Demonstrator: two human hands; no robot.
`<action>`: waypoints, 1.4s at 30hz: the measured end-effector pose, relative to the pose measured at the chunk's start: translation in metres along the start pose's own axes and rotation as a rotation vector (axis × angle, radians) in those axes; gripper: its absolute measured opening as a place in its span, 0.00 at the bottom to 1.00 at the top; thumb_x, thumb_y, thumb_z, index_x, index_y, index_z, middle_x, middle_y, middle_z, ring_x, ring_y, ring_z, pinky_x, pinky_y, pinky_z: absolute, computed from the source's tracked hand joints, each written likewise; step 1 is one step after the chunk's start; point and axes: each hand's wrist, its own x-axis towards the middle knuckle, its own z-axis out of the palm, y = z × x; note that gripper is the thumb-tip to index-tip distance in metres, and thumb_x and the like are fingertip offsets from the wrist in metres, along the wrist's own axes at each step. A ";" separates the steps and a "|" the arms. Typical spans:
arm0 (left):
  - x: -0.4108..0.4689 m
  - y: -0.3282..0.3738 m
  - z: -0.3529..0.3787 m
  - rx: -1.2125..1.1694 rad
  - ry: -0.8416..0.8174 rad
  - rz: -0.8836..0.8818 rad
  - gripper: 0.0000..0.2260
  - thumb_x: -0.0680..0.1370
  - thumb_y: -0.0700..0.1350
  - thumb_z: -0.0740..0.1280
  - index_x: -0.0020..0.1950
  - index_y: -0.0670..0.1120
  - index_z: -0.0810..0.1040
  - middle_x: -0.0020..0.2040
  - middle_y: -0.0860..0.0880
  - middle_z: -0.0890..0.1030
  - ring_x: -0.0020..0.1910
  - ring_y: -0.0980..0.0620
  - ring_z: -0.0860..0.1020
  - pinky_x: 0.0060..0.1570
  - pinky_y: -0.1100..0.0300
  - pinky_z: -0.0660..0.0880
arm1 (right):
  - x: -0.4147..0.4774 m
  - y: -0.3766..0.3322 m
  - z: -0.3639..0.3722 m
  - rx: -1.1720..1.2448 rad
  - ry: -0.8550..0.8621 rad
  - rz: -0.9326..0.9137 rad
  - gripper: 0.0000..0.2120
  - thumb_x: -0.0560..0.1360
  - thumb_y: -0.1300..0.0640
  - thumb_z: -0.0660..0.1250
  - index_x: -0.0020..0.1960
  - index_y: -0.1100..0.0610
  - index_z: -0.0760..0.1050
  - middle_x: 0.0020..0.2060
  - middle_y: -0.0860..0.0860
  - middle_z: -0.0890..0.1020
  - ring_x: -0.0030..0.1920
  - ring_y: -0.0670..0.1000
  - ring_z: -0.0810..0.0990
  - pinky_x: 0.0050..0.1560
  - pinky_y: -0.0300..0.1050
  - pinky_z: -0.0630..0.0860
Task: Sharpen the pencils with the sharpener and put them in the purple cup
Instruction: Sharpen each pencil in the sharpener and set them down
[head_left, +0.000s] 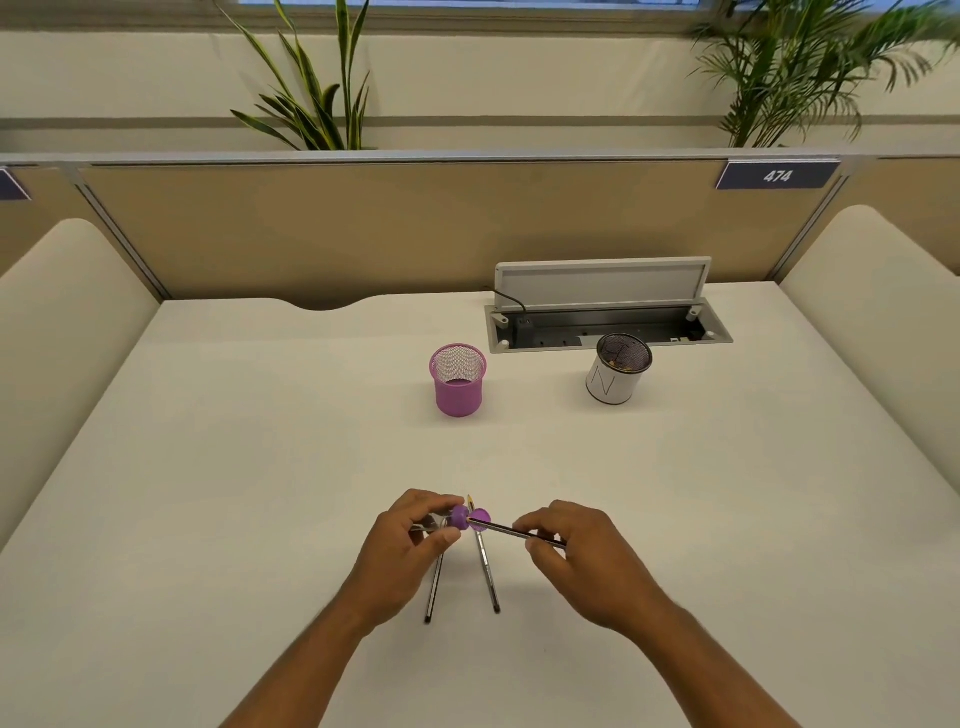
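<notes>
My left hand (410, 551) grips a sharpener (460, 517) with a purple top and a clear body. In my right hand (576, 556) is a dark pencil (511, 532), its tip pushed into the sharpener's purple end. Two more dark pencils lie on the table beneath my hands: one (434, 592) partly hidden under my left hand, the other (485, 566) between my hands. The purple mesh cup (458, 382) stands upright farther back, with nothing visible inside.
A white cup (618, 371) with a dark mesh inside stands to the right of the purple cup. Behind it an open cable tray (608, 325) is set into the white table (260, 467). A beige partition closes the far edge.
</notes>
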 end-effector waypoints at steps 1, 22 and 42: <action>0.000 0.000 -0.001 -0.002 -0.008 -0.005 0.14 0.81 0.40 0.72 0.61 0.58 0.85 0.56 0.59 0.81 0.53 0.51 0.81 0.55 0.61 0.78 | 0.000 0.000 0.000 -0.024 -0.006 -0.008 0.11 0.80 0.50 0.64 0.57 0.42 0.82 0.44 0.39 0.81 0.50 0.42 0.79 0.50 0.41 0.78; 0.004 0.037 0.021 -1.024 0.506 -0.305 0.15 0.77 0.37 0.74 0.64 0.40 0.81 0.50 0.39 0.87 0.47 0.41 0.86 0.53 0.50 0.85 | -0.005 -0.010 0.035 -0.380 0.331 -0.232 0.08 0.79 0.52 0.68 0.43 0.53 0.76 0.37 0.46 0.75 0.35 0.50 0.72 0.29 0.42 0.69; 0.012 0.045 0.019 -0.889 0.491 -0.347 0.10 0.81 0.37 0.71 0.62 0.40 0.82 0.49 0.37 0.88 0.50 0.36 0.88 0.53 0.46 0.83 | -0.007 -0.022 0.039 -0.558 0.384 -0.192 0.12 0.78 0.53 0.70 0.38 0.53 0.73 0.31 0.47 0.73 0.31 0.52 0.70 0.24 0.45 0.62</action>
